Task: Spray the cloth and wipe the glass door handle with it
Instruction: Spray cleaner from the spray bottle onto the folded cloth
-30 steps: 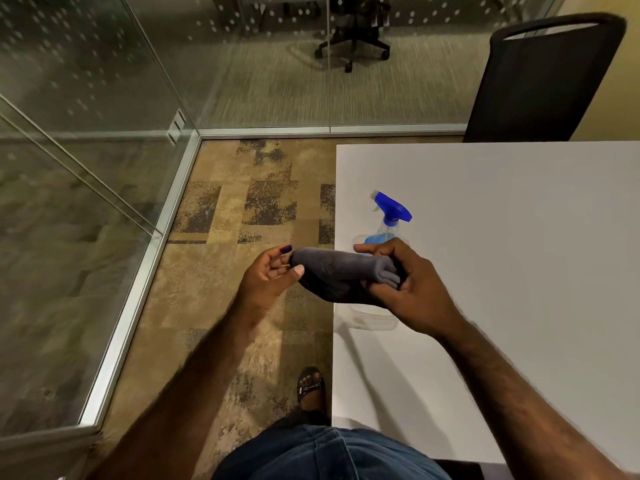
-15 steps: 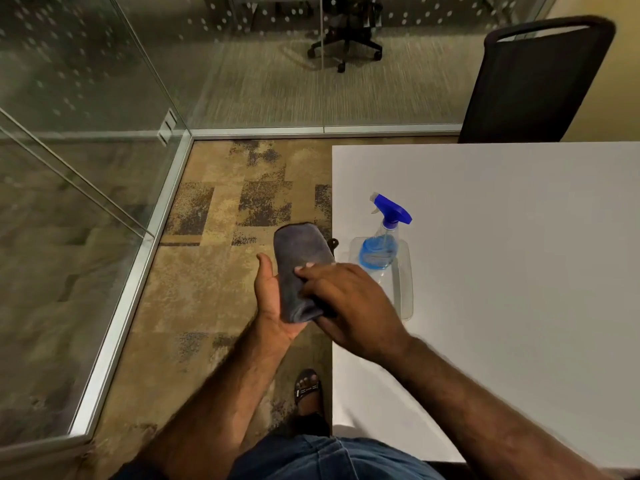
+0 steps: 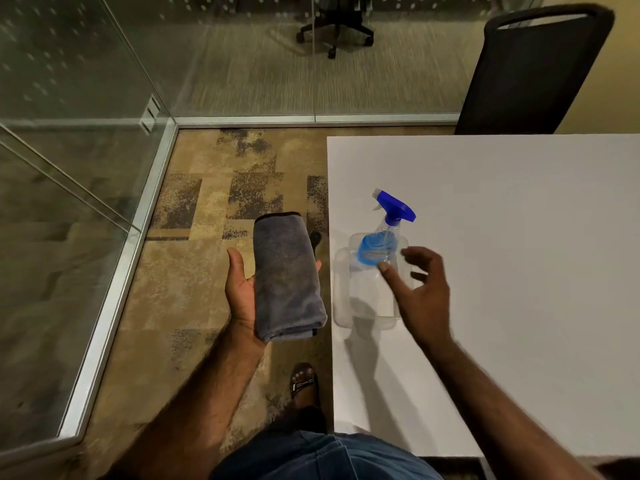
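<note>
1. Because the folded grey cloth (image 3: 287, 277) lies along the upturned left hand (image 3: 242, 292), whose fingers are hidden under it so that I cannot tell how far they curl, it looks soft, light and limp, best cradled from beneath.
2. Just beyond, the right hand (image 3: 420, 294) hovers with fingers spread and empty over a clear tray (image 3: 341, 306) on the white table (image 3: 519, 254).
3. The spray bottle (image 3: 384, 239) stands in that tray, likely light and rigid, perhaps slick; its neck below the blue trigger seems the surest hold.
4. Farther left stands glass walling (image 3: 69, 150); no door handle is identifiable.
</note>
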Tool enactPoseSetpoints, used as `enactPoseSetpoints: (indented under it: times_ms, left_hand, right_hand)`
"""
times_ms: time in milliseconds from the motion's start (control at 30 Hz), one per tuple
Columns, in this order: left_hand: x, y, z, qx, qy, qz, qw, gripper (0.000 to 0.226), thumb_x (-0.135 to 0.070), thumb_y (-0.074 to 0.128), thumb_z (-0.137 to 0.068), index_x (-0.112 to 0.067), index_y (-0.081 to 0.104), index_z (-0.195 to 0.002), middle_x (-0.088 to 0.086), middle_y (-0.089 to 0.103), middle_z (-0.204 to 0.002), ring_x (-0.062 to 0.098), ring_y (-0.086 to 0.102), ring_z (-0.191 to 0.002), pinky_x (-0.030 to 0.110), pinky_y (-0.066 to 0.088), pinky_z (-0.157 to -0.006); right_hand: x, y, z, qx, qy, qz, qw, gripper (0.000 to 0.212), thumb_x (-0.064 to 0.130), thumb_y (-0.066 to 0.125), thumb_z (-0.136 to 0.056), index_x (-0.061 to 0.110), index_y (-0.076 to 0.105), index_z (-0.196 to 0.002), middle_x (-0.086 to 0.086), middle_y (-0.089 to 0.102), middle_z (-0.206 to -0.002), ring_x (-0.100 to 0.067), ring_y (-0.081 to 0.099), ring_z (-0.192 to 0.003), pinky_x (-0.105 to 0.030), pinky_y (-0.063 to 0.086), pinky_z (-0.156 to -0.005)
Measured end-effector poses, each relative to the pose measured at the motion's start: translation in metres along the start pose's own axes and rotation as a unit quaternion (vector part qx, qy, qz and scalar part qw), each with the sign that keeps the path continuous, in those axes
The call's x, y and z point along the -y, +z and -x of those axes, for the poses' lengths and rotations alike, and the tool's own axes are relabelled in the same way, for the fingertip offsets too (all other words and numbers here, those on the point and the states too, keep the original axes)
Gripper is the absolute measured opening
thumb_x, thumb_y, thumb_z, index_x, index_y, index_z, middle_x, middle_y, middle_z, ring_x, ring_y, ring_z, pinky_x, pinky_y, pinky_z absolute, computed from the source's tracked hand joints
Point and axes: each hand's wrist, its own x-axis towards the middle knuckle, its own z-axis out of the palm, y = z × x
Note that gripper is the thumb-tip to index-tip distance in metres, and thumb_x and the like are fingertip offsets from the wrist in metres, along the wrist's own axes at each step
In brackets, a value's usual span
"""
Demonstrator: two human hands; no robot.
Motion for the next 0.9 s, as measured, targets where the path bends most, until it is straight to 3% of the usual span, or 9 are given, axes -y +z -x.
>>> enactPoseSetpoints:
  times_ms: [100,233,333,400,500,567,700,833,900]
  left_hand:
    - [-0.007,0.004,0.005,0.005,0.0,-0.023,1.0,0.106,-0.088,0.06,-0.086,-0.008,0.057,-0.156,0.022,0.045,-0.168,0.048,0.04,-0.156,0.065,0.021,-0.132]
    - [-0.012,-0.002,0.002,0.013,-0.027,-0.017,0.999,0.107,-0.089,0.059,-0.087,-0.007,0.057,-0.156,0.021,0.044,-0.169,0.045,0.045,-0.154,0.063,0.017,-0.134]
    - [-0.019,-0.005,0.0,0.006,-0.039,-0.005,0.999,0.107,-0.09,0.055,-0.088,-0.006,0.058,-0.155,0.022,0.045,-0.168,0.048,0.04,-0.156,0.064,0.022,-0.132]
    - [-0.023,-0.005,-0.001,0.008,-0.037,-0.014,0.999,0.106,-0.089,0.055,-0.089,-0.006,0.059,-0.153,0.022,0.048,-0.166,0.046,0.039,-0.156,0.064,0.024,-0.13]
    - [-0.028,-0.007,-0.004,0.018,-0.017,-0.014,1.0,0.103,-0.086,0.058,-0.087,-0.006,0.062,-0.152,0.021,0.052,-0.163,0.044,0.048,-0.151,0.063,0.021,-0.133]
    - [-0.03,-0.007,-0.004,0.015,-0.008,-0.015,1.0,0.103,-0.087,0.055,-0.088,-0.006,0.062,-0.151,0.022,0.053,-0.162,0.046,0.054,-0.146,0.064,0.022,-0.132]
    - [-0.03,-0.008,-0.004,-0.008,-0.011,-0.003,1.0,0.105,-0.09,0.049,-0.091,-0.005,0.061,-0.152,0.023,0.052,-0.163,0.047,0.053,-0.147,0.064,0.032,-0.128]
    - [-0.03,-0.006,-0.001,-0.029,0.005,-0.018,0.999,0.106,-0.091,0.046,-0.09,-0.003,0.065,-0.147,0.024,0.056,-0.159,0.047,0.06,-0.14,0.063,0.025,-0.132]
    - [-0.031,-0.002,0.001,-0.027,0.004,-0.016,1.0,0.106,-0.091,0.045,-0.09,-0.004,0.067,-0.146,0.024,0.056,-0.159,0.047,0.059,-0.14,0.063,0.026,-0.131]
  right_hand:
    - [-0.019,0.0,-0.035,-0.02,0.059,0.011,0.998,0.078,0.058,0.097,-0.076,0.033,0.055,-0.137,0.01,0.064,-0.136,-0.012,0.064,-0.127,-0.046,0.057,-0.11]
    - [-0.025,0.007,-0.079,0.082,0.072,0.011,0.994,0.095,0.048,0.097,-0.077,0.024,0.048,-0.155,0.003,0.059,-0.154,-0.019,0.059,-0.139,-0.045,0.051,-0.117]
    - [-0.018,0.019,-0.104,0.15,0.059,0.018,0.987,0.088,0.038,0.096,-0.082,0.019,0.051,-0.154,-0.002,0.063,-0.151,-0.026,0.06,-0.14,-0.049,0.05,-0.117]
    - [-0.013,0.028,-0.115,0.171,0.054,0.022,0.984,0.079,0.033,0.097,-0.083,0.018,0.057,-0.15,-0.002,0.067,-0.14,-0.026,0.063,-0.129,-0.048,0.055,-0.112]
    - [-0.009,0.04,-0.126,0.177,0.046,0.009,0.983,0.071,0.038,0.096,-0.083,0.022,0.063,-0.145,0.007,0.07,-0.119,-0.009,0.066,-0.105,-0.033,0.057,-0.094]
    - [-0.006,0.047,-0.129,0.172,0.046,-0.016,0.984,0.062,0.04,0.092,-0.088,0.024,0.067,-0.143,0.013,0.074,-0.113,-0.002,0.069,-0.098,-0.03,0.06,-0.093]
    - [-0.002,0.052,-0.127,0.17,0.021,-0.047,0.984,0.029,0.033,0.077,-0.104,0.037,0.073,-0.133,0.015,0.081,-0.124,-0.009,0.075,-0.121,-0.048,0.059,-0.115]
    - [0.012,0.043,-0.119,0.185,-0.015,-0.046,0.982,0.036,0.022,0.07,-0.109,0.021,0.068,-0.145,-0.002,0.077,-0.14,-0.02,0.072,-0.133,-0.053,0.055,-0.119]
    - [0.024,0.035,-0.115,0.184,-0.036,-0.052,0.981,0.04,0.018,0.068,-0.109,0.012,0.065,-0.149,-0.006,0.076,-0.141,-0.022,0.072,-0.132,-0.049,0.058,-0.116]
